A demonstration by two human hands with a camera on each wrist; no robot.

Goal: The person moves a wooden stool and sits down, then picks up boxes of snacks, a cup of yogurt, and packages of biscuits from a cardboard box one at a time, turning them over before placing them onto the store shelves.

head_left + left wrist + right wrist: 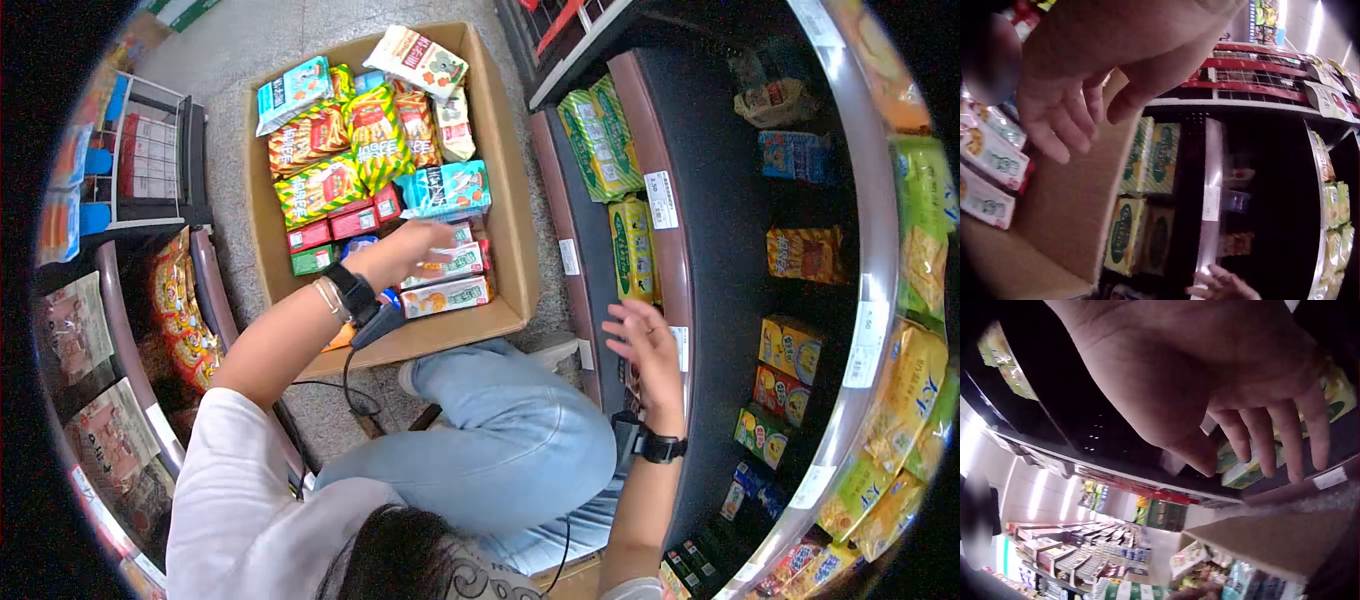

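My left hand (405, 255) hovers over the right side of a cardboard box (380, 352) with its fingers loosely extended. Below it lie white snack boxes (447, 298), also seen at the left of the left wrist view. A teal snack bag (447, 188) is just beyond the fingertips. My right hand (650, 360) is raised by the low shelf with spread fingers, and nothing shows in its grasp. Nearest to it are yellow-green packs (634, 245) on that shelf. In the right wrist view, the palm (1210, 375) is bare and the fingers point down.
Striped yellow-green bags (375, 130), red boxes (350, 220) and a white bag (415, 60) fill much of the carton. Shelves with price tags (661, 200) run along the right. Another rack with snack bags (180, 310) stands left. A bent leg (500, 430) lies between.
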